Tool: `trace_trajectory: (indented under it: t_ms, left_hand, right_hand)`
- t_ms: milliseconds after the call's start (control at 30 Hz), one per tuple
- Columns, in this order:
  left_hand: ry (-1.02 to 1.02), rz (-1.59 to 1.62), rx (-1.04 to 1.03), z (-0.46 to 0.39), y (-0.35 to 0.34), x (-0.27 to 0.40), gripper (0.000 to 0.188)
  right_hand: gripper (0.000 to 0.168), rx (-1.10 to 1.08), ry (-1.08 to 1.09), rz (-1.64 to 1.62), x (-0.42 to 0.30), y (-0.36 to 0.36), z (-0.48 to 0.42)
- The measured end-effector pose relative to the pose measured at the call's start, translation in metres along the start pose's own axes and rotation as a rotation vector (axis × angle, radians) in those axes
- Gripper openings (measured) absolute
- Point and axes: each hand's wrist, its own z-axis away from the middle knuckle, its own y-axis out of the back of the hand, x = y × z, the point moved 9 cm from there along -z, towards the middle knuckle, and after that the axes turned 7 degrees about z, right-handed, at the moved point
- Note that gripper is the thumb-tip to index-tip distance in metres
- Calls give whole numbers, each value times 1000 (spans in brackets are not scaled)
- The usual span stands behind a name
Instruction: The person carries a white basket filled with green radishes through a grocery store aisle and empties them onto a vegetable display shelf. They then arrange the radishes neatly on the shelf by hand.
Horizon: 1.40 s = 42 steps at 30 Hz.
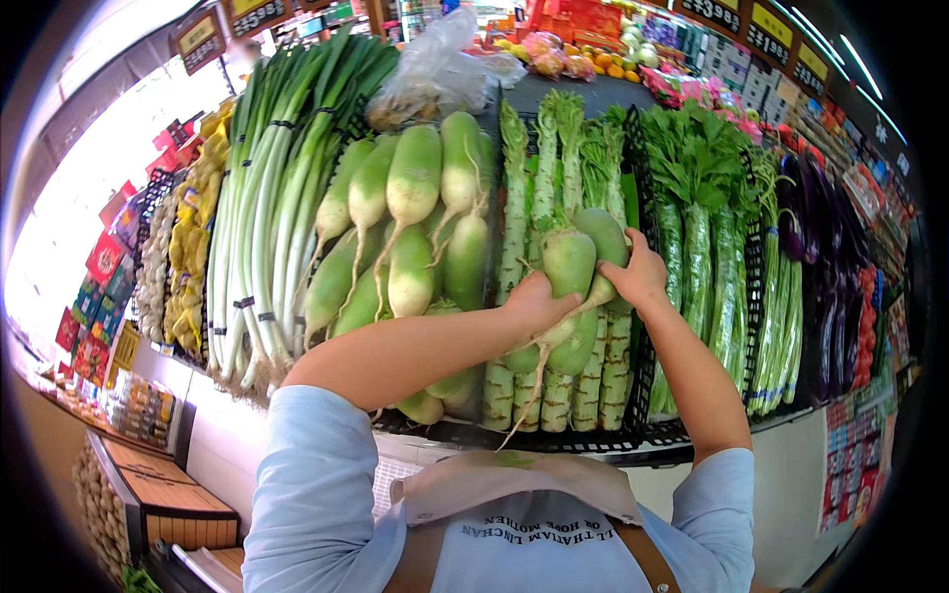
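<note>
Both my hands are on green radishes over the stem lettuce (pixel 543 178). My left hand (pixel 535 305) grips the lower side of a leaf-topped radish (pixel 569 259), its thumb near the tapering end; its long root hangs toward me. To its right, my right hand (pixel 639 270) holds a second radish (pixel 602 228), thumb in front and fingers around the far side. These two radishes touch. Beneath them more green radish (pixel 577 347) rests on the stems, partly hidden by the held ones. Left of the stems lies a pile of radishes (pixel 414 174), partly covered by my left forearm.
Leeks (pixel 259 200) tied with dark bands lie at left, beside bagged yellow produce (pixel 194 230). Wrapped celery (pixel 697 230) and eggplants (pixel 823 222) lie at right. A black crate wall (pixel 643 185) divides the stems from the celery. Clear plastic bags (pixel 437 70) sit behind the radishes.
</note>
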Motion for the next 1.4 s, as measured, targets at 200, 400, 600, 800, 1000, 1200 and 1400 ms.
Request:
trace_trajectory:
  t_ms: [200,400,600,800,1000,1200,1400]
  left_hand:
    - [165,519,-39,20,16,52,49]
    - [23,740,-93,27,92,106,43]
    - [-146,869,-26,24,204,135,40]
    - [-135,148,333,-9,333,118,57]
    - [214,-168,182,-19,353,63,90]
    - [42,4,182,13,369,76,68]
    - [19,-98,305,76,397,86,62]
  right_hand:
    - [63,-133,-304,-668,21,-15,-10]
    - [39,-484,-320,-1313,-78,-27,-17]
    - [21,-564,-312,-1612,-183,-42,-61]
    - [44,-14,18,-1035,-236,-50,-130]
    - [54,296,402,-314,-254,-40,-133]
    - [50,233,626,-382,-204,-4,-77]
    - [66,10,619,95,-106,-8,12]
